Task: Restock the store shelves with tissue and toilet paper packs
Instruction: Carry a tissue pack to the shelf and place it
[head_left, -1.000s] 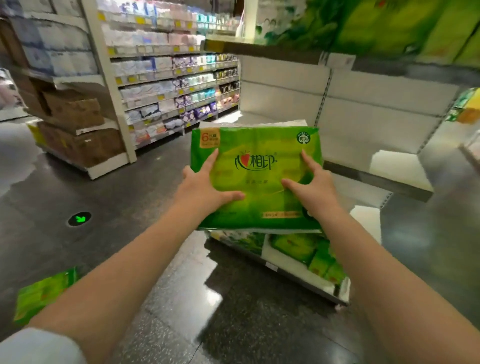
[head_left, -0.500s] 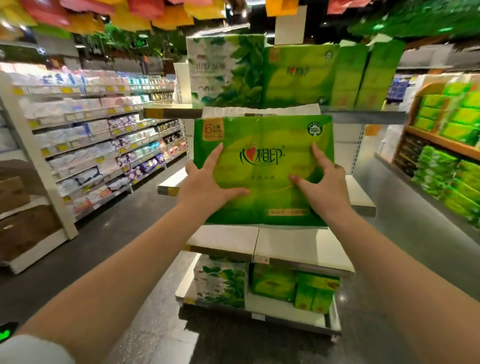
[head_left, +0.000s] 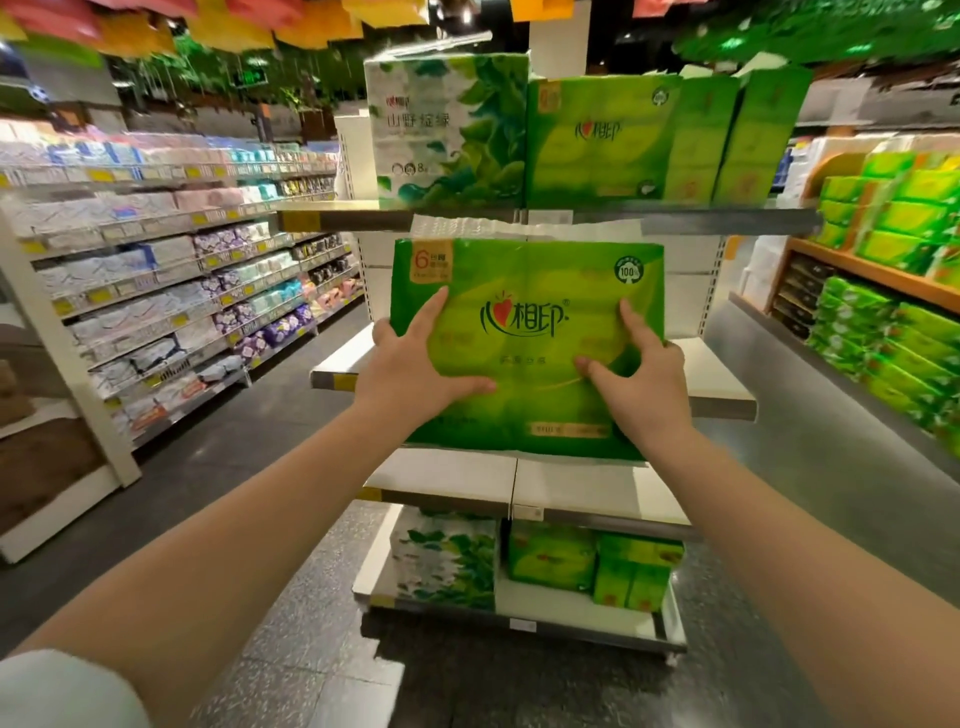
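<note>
While held upright before the shelves (head_left: 722, 402), green tissue pack (head_left: 530, 291), left hand (head_left: 415, 371) and right hand (head_left: 641, 376) gripping its sides

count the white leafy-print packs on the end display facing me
2: one white leafy pack at the left end of the top shelf, one at the left of the bottom shelf. The held green pack may hide more.

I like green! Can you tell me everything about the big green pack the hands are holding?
The green pack is a flat, glossy plastic-wrapped bundle with red-heart lettering, an orange "6" corner label and a round "100%" badge. It is upright, facing the camera, before the empty middle shelves. The left hand and right hand hold its front and side edges.
</note>
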